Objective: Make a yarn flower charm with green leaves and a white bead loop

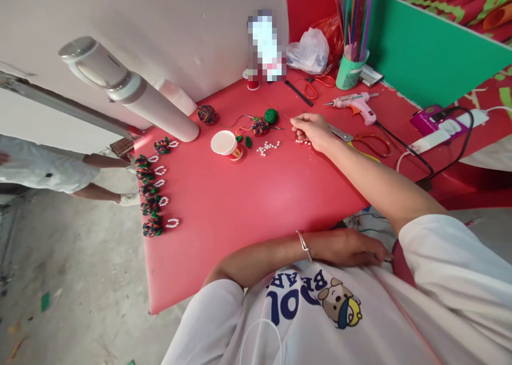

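fingers [296, 122] (right hand [314, 130]) pinched — beads [303, 142], yarn [271, 116] nearby

Red bench [240, 210] with, along its left edge, a column of yarn clusters [152, 227] beside white bead loops [172, 223]; farther back, tall tumbler [160, 109], paper cup [225, 143], loose beads [268, 148], green yarn ball [271, 116]; toward the right, pink glue gun [363, 106].

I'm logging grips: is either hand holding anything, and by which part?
Right hand: fingertips look pinched, but anything between them is too fine to make out. Left hand, low by the shirt: cannot be told either.
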Demonstrator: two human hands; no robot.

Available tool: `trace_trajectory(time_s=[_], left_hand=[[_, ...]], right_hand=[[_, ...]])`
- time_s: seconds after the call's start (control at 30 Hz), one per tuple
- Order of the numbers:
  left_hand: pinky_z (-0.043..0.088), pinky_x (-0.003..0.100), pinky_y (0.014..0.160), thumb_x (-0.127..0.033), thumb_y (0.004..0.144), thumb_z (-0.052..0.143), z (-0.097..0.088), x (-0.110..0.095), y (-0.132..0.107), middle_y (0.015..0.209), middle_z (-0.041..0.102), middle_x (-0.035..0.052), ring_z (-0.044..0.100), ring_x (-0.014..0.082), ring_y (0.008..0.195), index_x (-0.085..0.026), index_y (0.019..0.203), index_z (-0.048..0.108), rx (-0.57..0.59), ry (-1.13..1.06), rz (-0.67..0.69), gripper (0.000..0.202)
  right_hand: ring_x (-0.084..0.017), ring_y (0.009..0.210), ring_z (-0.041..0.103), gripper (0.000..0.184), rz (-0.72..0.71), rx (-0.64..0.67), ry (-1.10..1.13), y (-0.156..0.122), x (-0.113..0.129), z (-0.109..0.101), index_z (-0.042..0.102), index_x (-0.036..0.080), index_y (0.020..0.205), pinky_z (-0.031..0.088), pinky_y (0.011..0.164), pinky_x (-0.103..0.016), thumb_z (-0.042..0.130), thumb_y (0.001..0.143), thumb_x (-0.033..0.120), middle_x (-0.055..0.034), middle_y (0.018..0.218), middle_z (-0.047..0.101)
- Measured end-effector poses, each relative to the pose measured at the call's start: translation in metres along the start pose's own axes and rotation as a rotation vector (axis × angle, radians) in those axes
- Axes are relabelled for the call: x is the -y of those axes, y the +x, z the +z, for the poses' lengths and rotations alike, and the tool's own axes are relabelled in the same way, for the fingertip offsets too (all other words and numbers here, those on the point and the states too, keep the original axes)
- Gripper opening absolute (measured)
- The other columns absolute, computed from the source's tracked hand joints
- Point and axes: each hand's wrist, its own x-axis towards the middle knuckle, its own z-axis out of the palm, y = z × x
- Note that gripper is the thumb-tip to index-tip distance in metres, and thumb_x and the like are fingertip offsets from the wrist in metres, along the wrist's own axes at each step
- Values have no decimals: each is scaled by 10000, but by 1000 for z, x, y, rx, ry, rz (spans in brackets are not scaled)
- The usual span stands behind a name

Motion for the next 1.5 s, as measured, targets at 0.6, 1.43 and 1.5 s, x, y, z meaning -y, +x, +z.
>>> trace_trajectory(time_s=[0.6, 1.43, 1.5], left_hand=[[526, 199, 613, -222, 776, 958, -181, 55, -91, 765, 698, -23, 597, 62, 597, -171, 888, 699, -1409, -854, -398, 286], [472, 202, 575, -328, 758, 994, -187, 63, -92, 750, 704, -8, 523, 63, 584, -190, 847, 755, -1400, -867, -386, 290], [478, 199, 577, -332, 749, 1000, -186, 63, -92, 752, 707, -7, 526, 62, 584, -188, 847, 763, -1388, -873, -381, 294]], right_hand=[[-201, 719, 641, 278, -745, 71, -578, -44, -35, 6, 752, 264, 875, 531, 763, -336, 666, 986, 504, -59, 827, 776], [-166, 714, 629, 199, -529, 300, -383, -62, -21, 19, 721, 227, 803, 474, 625, -286, 696, 897, 401, -37, 814, 749], [-179, 786, 659, 187, -540, 303, -346, -62, -21, 20, 722, 222, 809, 467, 593, -274, 700, 891, 388, -66, 929, 760]])
